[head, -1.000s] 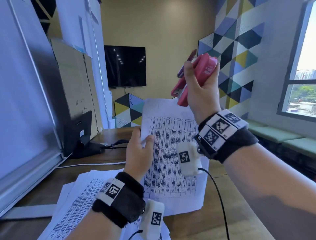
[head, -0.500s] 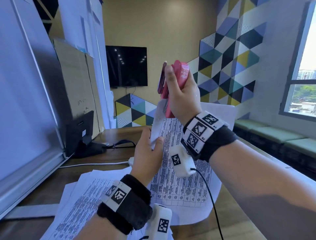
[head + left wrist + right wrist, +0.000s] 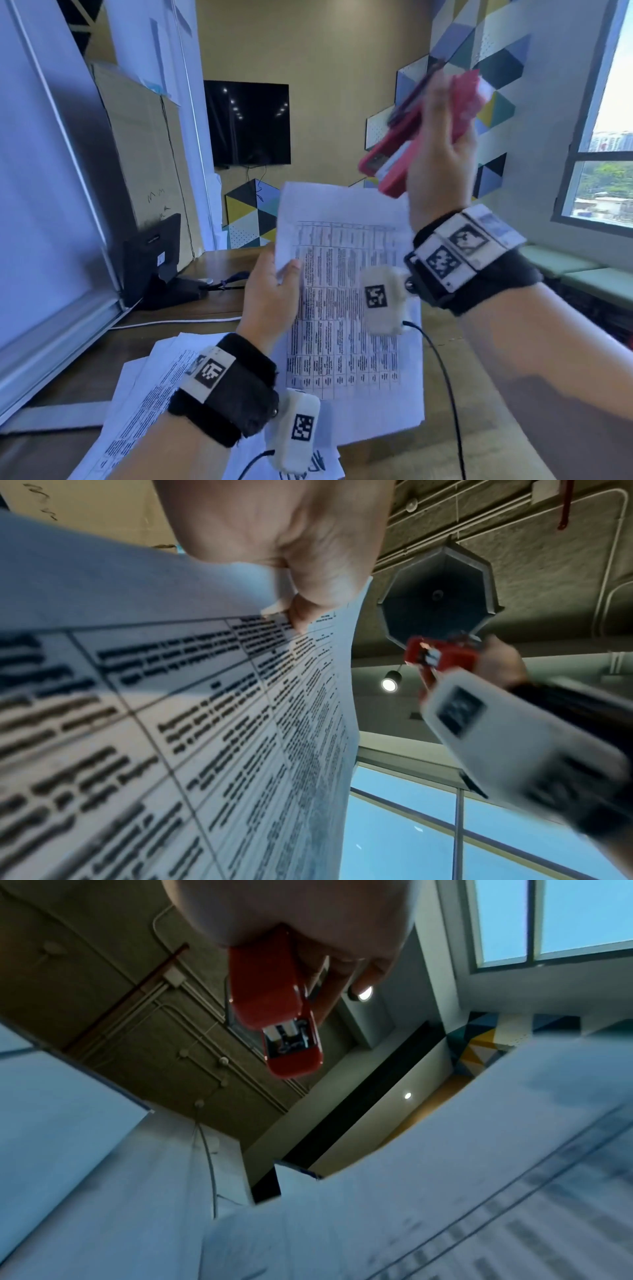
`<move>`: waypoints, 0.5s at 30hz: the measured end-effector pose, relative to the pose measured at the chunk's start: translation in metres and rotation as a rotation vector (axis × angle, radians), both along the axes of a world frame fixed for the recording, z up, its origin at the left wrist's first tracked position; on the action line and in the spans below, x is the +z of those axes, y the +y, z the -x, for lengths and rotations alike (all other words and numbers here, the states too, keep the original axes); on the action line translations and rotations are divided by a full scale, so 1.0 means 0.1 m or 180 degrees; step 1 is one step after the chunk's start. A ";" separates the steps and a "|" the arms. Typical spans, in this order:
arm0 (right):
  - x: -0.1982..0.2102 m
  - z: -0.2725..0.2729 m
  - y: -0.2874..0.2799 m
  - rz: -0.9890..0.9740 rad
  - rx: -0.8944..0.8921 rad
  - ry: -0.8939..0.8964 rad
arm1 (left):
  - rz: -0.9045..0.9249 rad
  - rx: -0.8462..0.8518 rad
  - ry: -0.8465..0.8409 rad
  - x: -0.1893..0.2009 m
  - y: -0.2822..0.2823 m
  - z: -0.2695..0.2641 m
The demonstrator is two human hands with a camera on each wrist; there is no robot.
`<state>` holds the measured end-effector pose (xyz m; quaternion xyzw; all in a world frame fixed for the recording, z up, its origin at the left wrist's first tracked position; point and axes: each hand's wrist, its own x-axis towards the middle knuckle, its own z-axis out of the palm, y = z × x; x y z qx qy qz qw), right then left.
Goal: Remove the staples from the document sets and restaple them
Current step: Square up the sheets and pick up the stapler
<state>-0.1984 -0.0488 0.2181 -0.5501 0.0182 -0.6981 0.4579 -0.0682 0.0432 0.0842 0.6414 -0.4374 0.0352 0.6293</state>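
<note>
My left hand (image 3: 274, 291) pinches the left edge of a printed document set (image 3: 346, 308), held upright above the table; the thumb lies on the printed face (image 3: 301, 610). My right hand (image 3: 442, 144) grips a red stapler (image 3: 394, 161), raised up and to the right of the sheets' top right corner, clear of the paper. The stapler's mouth points down and left. In the right wrist view the stapler (image 3: 277, 1015) sticks out past my fingers with the paper (image 3: 445, 1191) below it. In the left wrist view the stapler (image 3: 438, 658) shows blurred to the right of the sheet.
More printed sheets (image 3: 144, 394) lie in a loose pile on the wooden table (image 3: 171, 308) under my left wrist. A black device on a stand (image 3: 154, 260) and a white cable (image 3: 178, 322) sit at the back left. A whiteboard (image 3: 41, 205) leans along the left. A window is at the right.
My right hand has swung the stapler away from the sheets' top left corner, up and to the right. The left hand keeps its hold on the paper.
</note>
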 end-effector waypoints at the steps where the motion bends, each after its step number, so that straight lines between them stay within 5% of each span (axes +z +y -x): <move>1: -0.03 0.12 -0.06 -0.0068 0.0107 -0.0017 | 0.0061 0.0023 0.0028 0.01 0.03 -0.03; 4: -0.33 0.40 -0.26 -0.0365 0.0650 0.0564 | 0.0297 0.0018 0.0153 0.06 0.08 -0.09; 10: -1.32 0.70 -0.51 -0.0951 0.0875 0.2760 | 0.0579 -0.0164 0.0305 0.13 0.05 -0.10; 15: -1.60 0.79 -0.66 -0.1557 0.1086 0.2843 | 0.0064 -0.0325 0.0350 0.02 -0.04 -0.10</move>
